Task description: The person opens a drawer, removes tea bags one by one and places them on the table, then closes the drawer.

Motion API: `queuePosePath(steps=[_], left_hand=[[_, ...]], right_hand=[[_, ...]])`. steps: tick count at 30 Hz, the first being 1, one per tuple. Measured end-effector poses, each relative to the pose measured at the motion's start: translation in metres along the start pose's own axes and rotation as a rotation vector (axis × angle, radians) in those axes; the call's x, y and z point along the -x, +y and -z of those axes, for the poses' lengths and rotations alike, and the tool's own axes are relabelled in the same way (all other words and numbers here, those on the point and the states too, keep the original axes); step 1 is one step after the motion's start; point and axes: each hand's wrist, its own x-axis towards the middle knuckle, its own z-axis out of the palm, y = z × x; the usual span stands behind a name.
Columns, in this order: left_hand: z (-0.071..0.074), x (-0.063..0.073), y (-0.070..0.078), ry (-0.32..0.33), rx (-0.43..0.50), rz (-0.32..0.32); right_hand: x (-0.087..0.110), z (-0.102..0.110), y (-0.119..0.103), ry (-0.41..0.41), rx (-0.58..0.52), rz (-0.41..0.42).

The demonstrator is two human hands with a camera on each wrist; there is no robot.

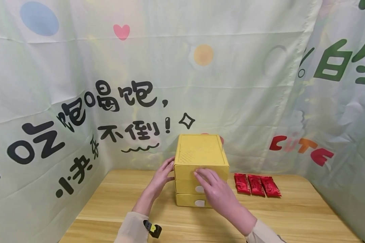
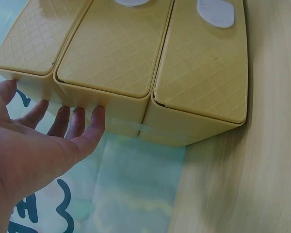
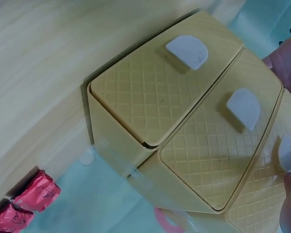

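A yellow drawer box (image 1: 200, 150) with three stacked drawers and a waffle-patterned front stands on the table. My left hand (image 1: 160, 176) rests its fingertips against the box's left side, near the top; the left wrist view shows those fingers (image 2: 89, 133) spread and only lightly bent. At the front, my right hand (image 1: 217, 190) is on the top drawer. In the right wrist view its thumb and fingers pinch that drawer's white handle (image 3: 286, 154), partly covering it. The middle handle (image 3: 244, 109) and bottom handle (image 3: 188, 51) are untouched. All three drawers look closed.
Three red packets (image 1: 257, 185) lie in a row on the wooden table (image 1: 301, 209), right of the box. Behind the table hangs a pale printed cloth (image 1: 246, 101), which continues along both sides. A strip of clear tape (image 3: 140, 179) crosses the box's side.
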Motion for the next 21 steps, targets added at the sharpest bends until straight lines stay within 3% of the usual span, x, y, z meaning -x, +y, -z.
queuePosePath(steps=[9,21], left_hand=[[0.0,0.0,0.0,0.0,0.004,-0.005],[-0.001,0.0,0.001,0.0,0.004,0.003]], right_hand=[[0.009,0.002,-0.008,0.015,-0.023,-0.007],[0.028,-0.015,-0.009,-0.07,0.037,-0.031]])
